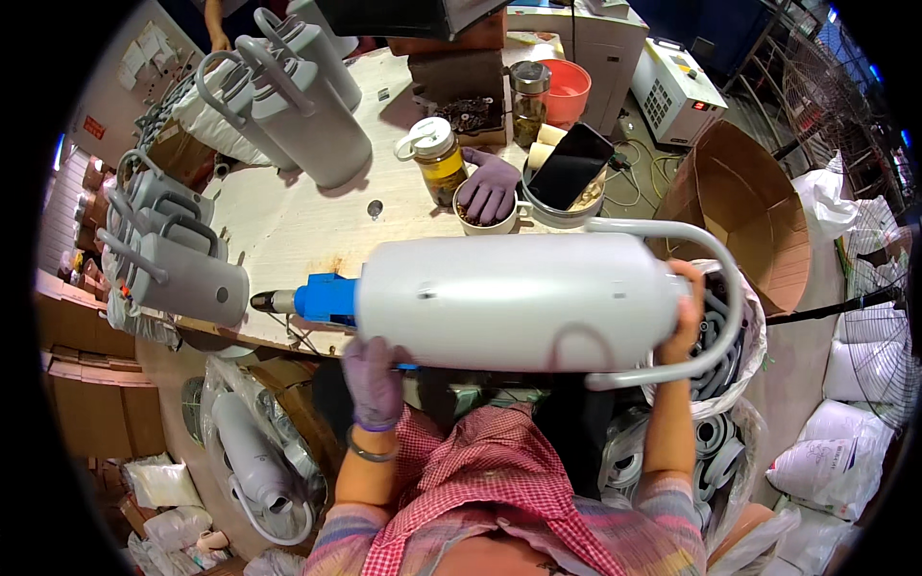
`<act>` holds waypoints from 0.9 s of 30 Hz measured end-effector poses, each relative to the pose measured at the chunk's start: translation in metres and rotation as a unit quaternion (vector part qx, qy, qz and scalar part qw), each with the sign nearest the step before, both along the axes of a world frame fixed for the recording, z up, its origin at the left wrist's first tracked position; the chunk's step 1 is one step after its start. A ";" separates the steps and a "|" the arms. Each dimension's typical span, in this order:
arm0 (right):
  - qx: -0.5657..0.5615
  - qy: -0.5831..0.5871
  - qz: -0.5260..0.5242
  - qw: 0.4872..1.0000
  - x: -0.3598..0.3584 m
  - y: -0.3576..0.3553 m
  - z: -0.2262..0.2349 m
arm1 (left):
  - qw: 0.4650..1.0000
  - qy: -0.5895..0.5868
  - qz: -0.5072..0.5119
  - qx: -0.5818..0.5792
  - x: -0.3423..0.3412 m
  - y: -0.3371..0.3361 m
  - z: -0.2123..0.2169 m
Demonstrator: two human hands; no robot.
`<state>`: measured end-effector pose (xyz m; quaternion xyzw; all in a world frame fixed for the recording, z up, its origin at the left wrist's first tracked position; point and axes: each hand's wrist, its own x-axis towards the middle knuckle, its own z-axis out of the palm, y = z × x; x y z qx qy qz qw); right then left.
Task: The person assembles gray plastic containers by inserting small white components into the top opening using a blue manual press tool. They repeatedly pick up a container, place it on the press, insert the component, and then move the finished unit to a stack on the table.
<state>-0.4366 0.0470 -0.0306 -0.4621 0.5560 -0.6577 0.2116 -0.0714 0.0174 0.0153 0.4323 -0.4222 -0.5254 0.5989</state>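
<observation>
A large light-grey jug body (pixel 509 298) with a curved tube handle lies sideways across the middle of the head view, lifted in front of me. My left hand (pixel 374 379), in a purple-grey glove, grips its base end from below. At the opposite end my right hand (pixel 684 312), bare, is wrapped round the neck near the handle; part of that hand is hidden. Behind the base end a blue power tool (pixel 327 299) with a dark metal tip shows partly, pointing left. Whether the jug touches it I cannot tell.
Several grey jugs (pixel 312 125) stand on the pale worktable (pixel 307 211). A lidded jar (pixel 437 163), a cup with a purple glove (pixel 488 192) and a phone (pixel 572 165) sit beyond. Bags of grey parts flank me; an open carton (pixel 749 211) stands right. Another person's hand (pixel 220 40) shows far left.
</observation>
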 end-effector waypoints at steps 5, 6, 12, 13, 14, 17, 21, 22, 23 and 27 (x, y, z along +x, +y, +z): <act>-0.023 -0.031 0.073 0.997 0.057 -0.036 -0.016 | 0.997 -0.071 0.039 0.011 0.063 -0.020 -0.016; -0.027 -0.038 0.073 0.996 0.061 -0.039 -0.017 | 0.996 -0.082 0.035 0.017 0.069 -0.023 -0.020; -0.045 -0.015 0.071 0.996 0.060 -0.041 -0.022 | 0.996 -0.085 0.027 0.021 0.065 -0.030 -0.022; -0.044 -0.022 0.064 0.997 0.060 -0.041 -0.023 | 0.995 -0.091 0.042 0.023 0.061 -0.029 -0.019; -0.047 -0.021 0.062 0.997 0.060 -0.041 -0.025 | 0.993 -0.097 0.057 0.026 0.058 -0.029 -0.016; -0.057 -0.033 0.060 0.996 0.061 -0.041 -0.029 | 0.994 -0.097 0.049 0.001 0.050 -0.027 -0.010; -0.061 -0.007 0.057 0.996 0.057 -0.041 -0.030 | 0.985 -0.142 0.098 0.016 0.051 -0.028 -0.014; -0.064 -0.012 0.060 0.996 0.055 -0.041 -0.030 | 0.975 -0.201 0.094 0.009 0.054 -0.029 -0.016; -0.059 -0.012 0.061 0.996 0.053 -0.042 -0.029 | 0.957 -0.275 0.093 -0.009 0.057 -0.030 -0.018; -0.056 -0.004 0.048 0.997 0.057 -0.045 -0.031 | 0.939 -0.336 0.066 -0.026 0.066 -0.029 -0.024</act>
